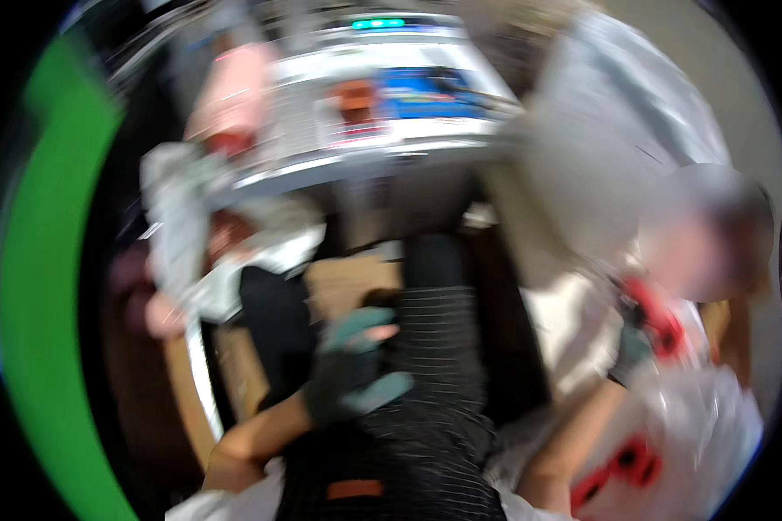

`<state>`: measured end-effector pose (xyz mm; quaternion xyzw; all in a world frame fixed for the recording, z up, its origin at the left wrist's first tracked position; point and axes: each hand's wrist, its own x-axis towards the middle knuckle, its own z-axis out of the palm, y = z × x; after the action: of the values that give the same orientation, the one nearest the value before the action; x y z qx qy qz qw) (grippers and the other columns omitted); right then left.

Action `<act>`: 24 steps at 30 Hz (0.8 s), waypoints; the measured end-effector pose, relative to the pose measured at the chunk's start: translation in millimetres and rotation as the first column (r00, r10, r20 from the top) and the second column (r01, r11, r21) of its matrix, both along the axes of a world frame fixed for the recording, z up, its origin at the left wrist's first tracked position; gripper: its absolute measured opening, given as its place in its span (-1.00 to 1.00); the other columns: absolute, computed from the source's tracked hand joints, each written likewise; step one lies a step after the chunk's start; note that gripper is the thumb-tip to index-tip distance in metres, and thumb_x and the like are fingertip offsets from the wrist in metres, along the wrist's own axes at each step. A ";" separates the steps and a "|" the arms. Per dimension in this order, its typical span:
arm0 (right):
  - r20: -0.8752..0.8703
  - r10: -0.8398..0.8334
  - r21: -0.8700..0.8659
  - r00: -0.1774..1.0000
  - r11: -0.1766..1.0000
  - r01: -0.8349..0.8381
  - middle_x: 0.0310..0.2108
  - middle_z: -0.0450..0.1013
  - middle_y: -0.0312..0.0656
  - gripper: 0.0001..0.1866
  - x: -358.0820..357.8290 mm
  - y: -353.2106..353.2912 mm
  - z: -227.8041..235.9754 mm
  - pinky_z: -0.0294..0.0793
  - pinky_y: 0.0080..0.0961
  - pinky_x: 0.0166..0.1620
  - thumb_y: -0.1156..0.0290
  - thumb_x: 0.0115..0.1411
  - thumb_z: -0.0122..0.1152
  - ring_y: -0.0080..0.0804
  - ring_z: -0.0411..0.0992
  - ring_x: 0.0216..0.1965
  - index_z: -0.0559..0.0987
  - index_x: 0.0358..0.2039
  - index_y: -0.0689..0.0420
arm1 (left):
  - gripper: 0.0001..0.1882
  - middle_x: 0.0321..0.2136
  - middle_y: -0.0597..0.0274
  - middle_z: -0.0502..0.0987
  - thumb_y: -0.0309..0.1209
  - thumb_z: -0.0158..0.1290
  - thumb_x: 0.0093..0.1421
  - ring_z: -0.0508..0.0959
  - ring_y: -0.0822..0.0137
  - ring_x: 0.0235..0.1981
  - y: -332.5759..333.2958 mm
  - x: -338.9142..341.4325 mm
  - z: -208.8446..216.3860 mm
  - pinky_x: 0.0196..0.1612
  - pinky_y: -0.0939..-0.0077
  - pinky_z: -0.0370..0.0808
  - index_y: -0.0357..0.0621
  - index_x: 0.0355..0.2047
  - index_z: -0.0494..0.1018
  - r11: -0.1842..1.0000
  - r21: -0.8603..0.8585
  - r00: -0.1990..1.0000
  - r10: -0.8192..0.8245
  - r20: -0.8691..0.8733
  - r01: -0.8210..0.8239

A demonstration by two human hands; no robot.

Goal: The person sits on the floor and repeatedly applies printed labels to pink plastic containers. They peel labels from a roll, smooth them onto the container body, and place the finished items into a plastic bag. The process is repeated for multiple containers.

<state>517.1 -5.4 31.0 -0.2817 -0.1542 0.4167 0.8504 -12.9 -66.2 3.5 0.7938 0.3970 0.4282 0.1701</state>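
My left hand (352, 369), in a grey-green glove with bare fingertips, hovers over my lap with its fingers apart and nothing in them. Below it lies a dark, thin-striped apron (439, 347). Out to the right, my right hand (632, 354), also gloved, is beside a red part with dark round spots (658, 321). Motion smears its fingers, so whether it grips that part is unclear. Just below this hand is a clear plastic bag (704, 417) with more red, dark-holed pieces (632, 464) inside.
Ahead stands a white work table (308, 82) bearing a pink roll (235, 91), an orange-brown piece (354, 100) and a blue mat (430, 93). A large white sack (617, 130) fills the right. Crumpled pale plastic (174, 208) hangs at left; cardboard (347, 282) lies below the table. Another person (704, 234) is at far right.
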 end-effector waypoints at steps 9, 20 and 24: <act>0.230 0.395 -0.405 0.890 0.870 -0.281 -0.07 0.56 -0.17 -0.63 -174.3 27.2 -127.4 0.43 -0.45 0.17 0.29 0.52 -0.02 -0.40 0.49 -0.05 0.55 0.11 0.31 | -0.55 -0.18 0.16 0.54 -0.47 0.31 0.15 0.50 0.35 -0.29 -12.4 -178.3 -164.6 -0.18 0.42 0.50 -0.28 0.02 0.42 0.383 -0.298 0.278 0.899 0.340 -0.874; 0.922 0.379 -0.386 0.075 0.914 0.123 0.04 0.51 -0.05 -0.68 -284.5 21.2 -144.9 0.36 -0.33 0.26 0.38 0.49 0.07 -0.26 0.45 0.09 0.51 0.10 0.34 | -0.19 0.43 -0.12 0.23 -0.08 0.11 0.22 0.21 -0.06 0.44 -56.4 -451.7 -293.8 0.47 0.08 0.09 -0.23 0.40 0.23 -0.100 -0.118 -0.007 0.792 -0.610 -0.988; 0.932 0.362 -0.351 -0.027 0.916 0.195 0.09 0.49 -0.04 -0.65 -288.3 16.6 -146.7 0.34 -0.37 0.28 0.36 0.49 0.06 -0.28 0.43 0.13 0.47 0.14 0.34 | -0.27 0.42 0.05 0.26 -0.07 0.07 0.23 0.24 -0.02 0.40 -78.2 -469.4 -295.4 0.43 -0.06 0.08 -0.15 0.35 0.30 0.053 -0.030 0.053 0.517 -0.854 -0.998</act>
<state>228.7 11.2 -115.7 -0.6424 -0.6466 0.1613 0.3784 -482.3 -144.4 -291.8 0.3595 0.9323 -0.0388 -0.0087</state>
